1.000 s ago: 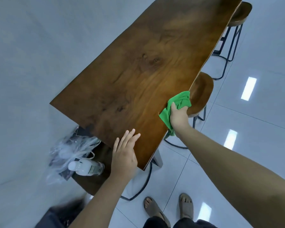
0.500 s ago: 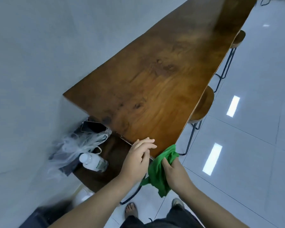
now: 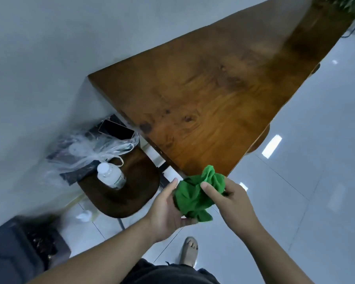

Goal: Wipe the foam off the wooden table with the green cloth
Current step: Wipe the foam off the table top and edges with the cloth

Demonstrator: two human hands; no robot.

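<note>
A green cloth (image 3: 195,196) is held bunched between both hands just off the near corner of the wooden bench (image 3: 213,103), above the tiled floor (image 3: 316,181). The left hand (image 3: 168,212) is cupped beneath the wad with fingers curled up around it, while the right hand (image 3: 232,198) is closed on its far side, the thumb pressed into the folds. The cloth is clear of the bench top, on which no foam can be made out in the blurred view. The fabric appears soft, light and limp, likely damp, so it is judged best gathered into a firm pad in the palm rather than pinched by a corner. On a stool (image 3: 131,191) beside the bench, a plastic bottle (image 3: 111,175), a phone (image 3: 116,130) and a clear bag (image 3: 84,152) are seen.
</note>
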